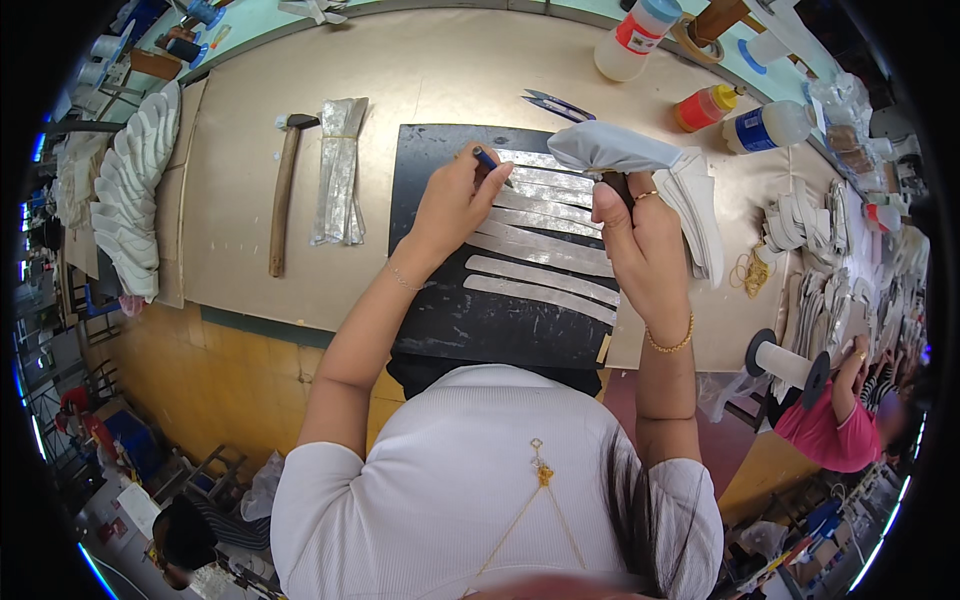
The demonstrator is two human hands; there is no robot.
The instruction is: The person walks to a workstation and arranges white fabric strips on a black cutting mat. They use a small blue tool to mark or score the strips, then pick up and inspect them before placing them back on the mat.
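Note:
My left hand (455,205) is closed in a pinch round a dark blue pen-like stick (486,158), its tip near the upper strips. Several narrow silvery-grey strips (540,247) lie in a row, some overlapping, on a black mat (440,310). My right hand (645,240), over the mat's right side, is closed round a dark object (617,187), mostly hidden by the fingers, so its kind cannot be told. Just beyond that hand is a pale grey curved piece (615,148), beside a stack of off-white pieces (700,220).
A hammer (285,195) and a bundle of strips (341,175) lie left of the mat. Blue thread snips (558,106) lie beyond it. Several bottles (770,128) stand far right. White curved pieces (135,190) line the left; a spool (787,364) and a co-worker (835,425) are at right.

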